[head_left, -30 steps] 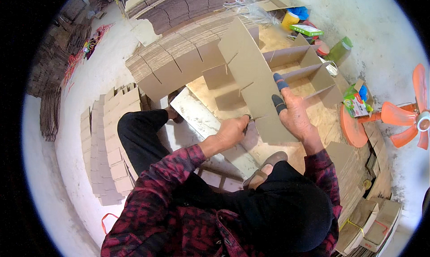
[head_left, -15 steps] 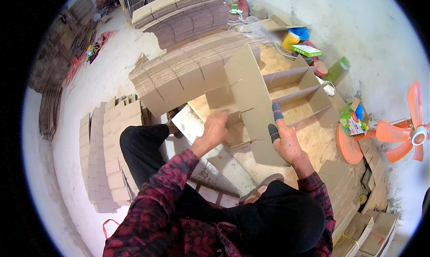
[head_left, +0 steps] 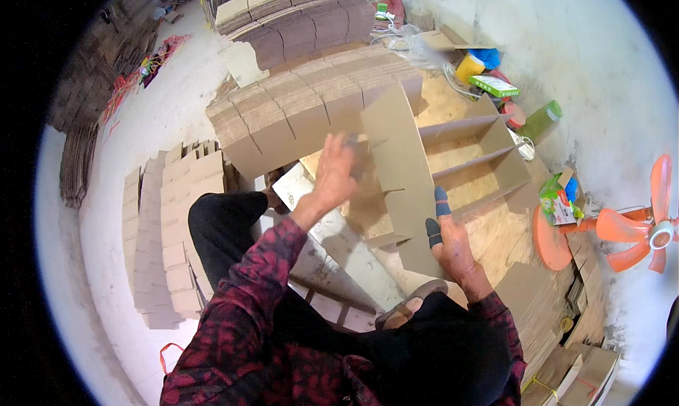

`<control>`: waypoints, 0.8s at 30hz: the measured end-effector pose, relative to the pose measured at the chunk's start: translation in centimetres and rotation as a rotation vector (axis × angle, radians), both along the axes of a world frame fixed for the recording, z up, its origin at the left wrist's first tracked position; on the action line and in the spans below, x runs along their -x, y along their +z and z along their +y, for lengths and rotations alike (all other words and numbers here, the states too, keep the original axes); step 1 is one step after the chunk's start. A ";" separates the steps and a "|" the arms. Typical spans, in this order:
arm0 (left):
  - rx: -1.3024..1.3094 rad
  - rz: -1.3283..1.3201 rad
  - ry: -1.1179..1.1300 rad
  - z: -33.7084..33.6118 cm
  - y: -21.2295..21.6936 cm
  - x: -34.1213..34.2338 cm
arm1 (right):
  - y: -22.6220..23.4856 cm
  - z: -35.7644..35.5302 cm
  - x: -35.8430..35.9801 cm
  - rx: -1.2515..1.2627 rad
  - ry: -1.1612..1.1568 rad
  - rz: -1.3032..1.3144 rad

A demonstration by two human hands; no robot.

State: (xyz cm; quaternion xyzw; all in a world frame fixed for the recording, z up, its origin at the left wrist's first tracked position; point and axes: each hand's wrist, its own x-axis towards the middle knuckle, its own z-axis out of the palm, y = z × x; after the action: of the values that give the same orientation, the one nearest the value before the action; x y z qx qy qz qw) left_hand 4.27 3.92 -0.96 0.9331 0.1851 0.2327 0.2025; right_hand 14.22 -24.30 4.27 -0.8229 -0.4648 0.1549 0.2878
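A long slotted cardboard divider strip [head_left: 404,172] stands on edge before me, with cross strips [head_left: 463,143] slotted into it and forming compartments on its right. My right hand [head_left: 456,247], with dark covers on thumb and forefinger, is closed on the strip's near end. My left hand [head_left: 332,171] is raised left of the strip, its fingers stretched out and somewhat smeared by motion. It is close to the front of a row of stacked slotted cardboard strips [head_left: 283,141]. I see nothing held in it.
An orange fan [head_left: 660,215] stands at the right, beside an open green-and-white box [head_left: 555,201]. A green bottle [head_left: 541,122] and a yellow container [head_left: 468,69] are near the wall. More cardboard pieces [head_left: 185,222] stand on the floor at the left.
My left hand has moved up and away from the divider strip, toward the stacked strips. My right hand keeps its hold on the strip's near end.
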 end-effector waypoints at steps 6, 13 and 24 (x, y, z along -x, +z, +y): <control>0.060 0.339 -0.036 4.3 -0.9 -2.1 | 0.0 1.1 -0.1 0.018 0.038 -0.028; 0.193 0.191 -0.057 1.3 -0.9 -0.7 | -1.0 0.7 0.8 -0.221 0.008 -0.099; 0.246 -0.012 -0.019 2.4 -2.5 -1.0 | -0.4 1.5 0.4 -0.102 0.159 -0.152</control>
State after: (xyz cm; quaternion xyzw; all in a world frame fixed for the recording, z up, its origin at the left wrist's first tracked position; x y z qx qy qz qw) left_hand 5.32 6.36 -3.45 0.9016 0.2022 0.2117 0.3185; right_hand 13.78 -22.76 3.89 -0.7772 -0.5562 0.0906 0.2801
